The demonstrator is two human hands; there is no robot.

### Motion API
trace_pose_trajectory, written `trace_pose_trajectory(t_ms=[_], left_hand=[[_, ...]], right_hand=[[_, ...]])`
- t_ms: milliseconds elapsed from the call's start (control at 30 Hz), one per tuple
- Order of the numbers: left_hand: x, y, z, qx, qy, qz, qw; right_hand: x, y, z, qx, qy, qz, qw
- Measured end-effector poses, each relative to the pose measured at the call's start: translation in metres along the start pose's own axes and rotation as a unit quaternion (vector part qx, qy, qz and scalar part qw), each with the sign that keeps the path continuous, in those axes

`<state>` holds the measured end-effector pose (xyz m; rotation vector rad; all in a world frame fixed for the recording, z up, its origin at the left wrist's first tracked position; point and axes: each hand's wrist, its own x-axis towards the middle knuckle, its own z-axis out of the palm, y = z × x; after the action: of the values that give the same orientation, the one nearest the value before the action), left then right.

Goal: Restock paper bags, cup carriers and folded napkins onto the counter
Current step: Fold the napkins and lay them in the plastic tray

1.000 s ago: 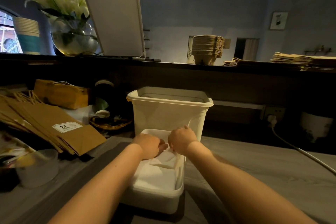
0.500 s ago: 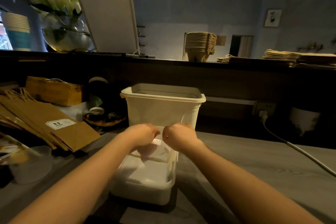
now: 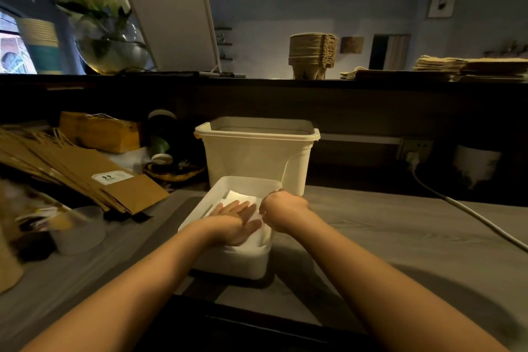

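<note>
Inside tub (image 3: 200, 214) rim, L/R hands (image 3: 233, 224) (image 3: 283, 210) on napkins (image 3: 238, 198)

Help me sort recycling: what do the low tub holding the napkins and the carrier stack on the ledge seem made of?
Low tub: probably plastic, white and faintly translucent, with a smooth moulded rim. Carrier stack: seemingly moulded paper pulp, matte tan, with rough layered edges.

both bare forearms reach forward and converge. left grip (image 3: 234, 223) lies flat, palm down, fingers straight. right grip (image 3: 283, 208) sits just beside it, fingers curled under, knuckles up.
</note>
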<state>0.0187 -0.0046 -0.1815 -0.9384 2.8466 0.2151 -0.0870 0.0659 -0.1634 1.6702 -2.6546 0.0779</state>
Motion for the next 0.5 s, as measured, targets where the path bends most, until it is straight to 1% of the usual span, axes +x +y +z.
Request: trace_pose_trajectory(t_ms=[67,133,200,267,333,400,433,500], left_hand=[[-0.003,0.0,-0.003,-0.038,0.047,0.008,0.998],[-0.007,0.001,-0.007,-0.078,0.123,0.02,0.989],[-0.012,0.001,-0.011,-0.112,0.193,0.02,0.975],[-0.014,-0.001,-0.016,-0.104,0.236,-0.004,0.966],[-0.016,-0.006,-0.018,-0.041,0.262,-0.055,0.963],[-0.017,-0.015,-0.017,0.034,0.26,-0.131,0.956],[-0.016,-0.019,-0.02,0.048,0.247,-0.168,0.953],[-0.016,-0.023,-0.016,0.021,0.206,-0.223,0.953]], right_hand=[[-0.011,0.006,0.001,0.046,0.064,-0.008,0.997],[-0.02,0.013,0.001,0.116,0.119,-0.005,0.986],[-0.024,0.017,0.001,0.195,0.129,0.034,0.972],[-0.027,0.018,0.002,0.248,0.108,0.076,0.96],[-0.029,0.018,0.004,0.278,0.078,0.096,0.952],[-0.033,0.017,0.004,0.3,0.047,0.109,0.946],[-0.032,0.016,0.001,0.311,0.03,0.113,0.943],[-0.036,0.014,-0.001,0.343,0.001,0.127,0.931]])
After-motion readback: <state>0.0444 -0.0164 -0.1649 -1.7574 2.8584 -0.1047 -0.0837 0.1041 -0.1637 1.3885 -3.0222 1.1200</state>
